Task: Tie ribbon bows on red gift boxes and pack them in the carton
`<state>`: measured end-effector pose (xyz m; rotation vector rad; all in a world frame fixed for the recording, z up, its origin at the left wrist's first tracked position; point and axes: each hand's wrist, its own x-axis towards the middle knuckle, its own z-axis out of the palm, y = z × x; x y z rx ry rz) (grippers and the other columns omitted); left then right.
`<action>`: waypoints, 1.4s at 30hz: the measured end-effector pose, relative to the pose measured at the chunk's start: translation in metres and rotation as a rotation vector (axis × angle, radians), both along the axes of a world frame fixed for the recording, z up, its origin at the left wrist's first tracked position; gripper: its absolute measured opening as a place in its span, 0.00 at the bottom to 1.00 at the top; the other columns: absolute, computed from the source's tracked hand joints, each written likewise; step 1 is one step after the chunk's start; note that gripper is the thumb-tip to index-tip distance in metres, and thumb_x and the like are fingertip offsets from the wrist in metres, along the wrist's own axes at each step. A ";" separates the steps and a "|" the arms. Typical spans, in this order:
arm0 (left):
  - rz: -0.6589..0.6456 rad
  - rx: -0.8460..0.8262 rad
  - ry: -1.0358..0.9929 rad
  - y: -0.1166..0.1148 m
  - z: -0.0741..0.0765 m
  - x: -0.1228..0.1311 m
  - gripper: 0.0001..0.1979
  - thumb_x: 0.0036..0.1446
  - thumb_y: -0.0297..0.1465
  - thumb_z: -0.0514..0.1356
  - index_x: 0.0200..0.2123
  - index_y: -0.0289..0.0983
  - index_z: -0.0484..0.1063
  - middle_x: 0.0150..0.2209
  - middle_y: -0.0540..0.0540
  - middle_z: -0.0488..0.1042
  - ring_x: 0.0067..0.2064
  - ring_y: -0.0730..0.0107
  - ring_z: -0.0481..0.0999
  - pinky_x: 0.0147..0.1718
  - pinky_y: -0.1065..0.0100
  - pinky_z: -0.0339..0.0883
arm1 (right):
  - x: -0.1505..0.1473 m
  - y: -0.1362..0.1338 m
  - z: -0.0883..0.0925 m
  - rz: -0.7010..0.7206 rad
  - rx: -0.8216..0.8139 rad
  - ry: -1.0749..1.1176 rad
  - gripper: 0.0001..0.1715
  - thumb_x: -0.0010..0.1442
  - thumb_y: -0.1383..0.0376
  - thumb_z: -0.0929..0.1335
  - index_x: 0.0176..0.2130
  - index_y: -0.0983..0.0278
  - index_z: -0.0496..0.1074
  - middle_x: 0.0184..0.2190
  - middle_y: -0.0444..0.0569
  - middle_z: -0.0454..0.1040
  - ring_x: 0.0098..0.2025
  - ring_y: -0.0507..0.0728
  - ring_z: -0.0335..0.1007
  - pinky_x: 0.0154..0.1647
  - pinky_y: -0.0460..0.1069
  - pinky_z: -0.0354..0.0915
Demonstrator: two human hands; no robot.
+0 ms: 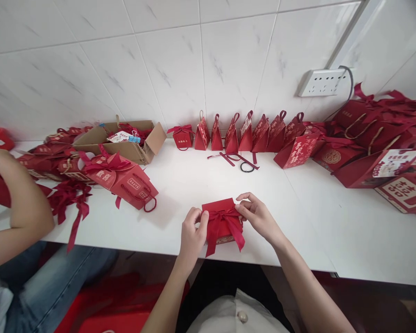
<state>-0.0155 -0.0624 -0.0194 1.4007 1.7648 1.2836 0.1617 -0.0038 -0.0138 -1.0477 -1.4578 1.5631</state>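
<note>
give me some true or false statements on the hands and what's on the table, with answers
The left hand and right hand both pinch the ribbon bow on a red box. True.
The cardboard box lies right of the hands. False: it lies to their left.
A row of small red boxes stands along the wall. True.
The white socket strip sits among the small red boxes. False: it is fixed higher on the wall.
Nobody else is in view. False: another person's arm shows at far left.
</note>
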 end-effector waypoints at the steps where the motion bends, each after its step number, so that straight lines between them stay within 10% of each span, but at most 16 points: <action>1: 0.004 0.002 0.003 -0.001 0.000 0.000 0.16 0.59 0.35 0.50 0.21 0.39 0.50 0.23 0.53 0.55 0.25 0.74 0.58 0.26 0.72 0.58 | -0.001 0.000 -0.003 -0.020 -0.026 0.039 0.17 0.56 0.52 0.67 0.38 0.61 0.62 0.20 0.38 0.63 0.22 0.50 0.57 0.24 0.46 0.55; 21: 0.048 0.019 -0.078 -0.004 -0.014 0.005 0.17 0.59 0.37 0.49 0.20 0.39 0.51 0.23 0.52 0.54 0.25 0.74 0.57 0.24 0.72 0.56 | -0.015 -0.007 -0.017 -0.273 -0.393 0.424 0.28 0.42 0.56 0.75 0.31 0.59 0.55 0.17 0.34 0.55 0.18 0.47 0.49 0.20 0.44 0.50; 27: 0.004 -0.056 -0.041 -0.004 0.001 -0.007 0.14 0.56 0.39 0.53 0.24 0.39 0.56 0.24 0.52 0.58 0.28 0.71 0.62 0.28 0.70 0.59 | 0.015 -0.001 -0.010 -0.113 -0.040 0.039 0.23 0.55 0.45 0.66 0.39 0.60 0.65 0.29 0.45 0.67 0.29 0.53 0.64 0.33 0.49 0.64; 32: -0.135 0.117 0.291 -0.009 0.022 -0.004 0.07 0.54 0.35 0.56 0.29 0.39 0.64 0.29 0.49 0.66 0.35 0.67 0.66 0.37 0.66 0.62 | 0.030 -0.008 -0.015 0.205 0.310 -0.137 0.61 0.37 0.48 0.76 0.61 0.51 0.45 0.64 0.55 0.45 0.62 0.67 0.49 0.58 0.62 0.56; 42: -0.157 0.484 0.829 -0.023 0.005 0.008 0.06 0.56 0.23 0.57 0.36 0.37 0.71 0.25 0.49 0.70 0.29 0.69 0.67 0.33 0.66 0.58 | 0.005 -0.022 -0.027 0.147 0.401 -0.261 0.61 0.48 0.61 0.74 0.64 0.48 0.33 0.60 0.55 0.49 0.61 0.63 0.53 0.56 0.62 0.61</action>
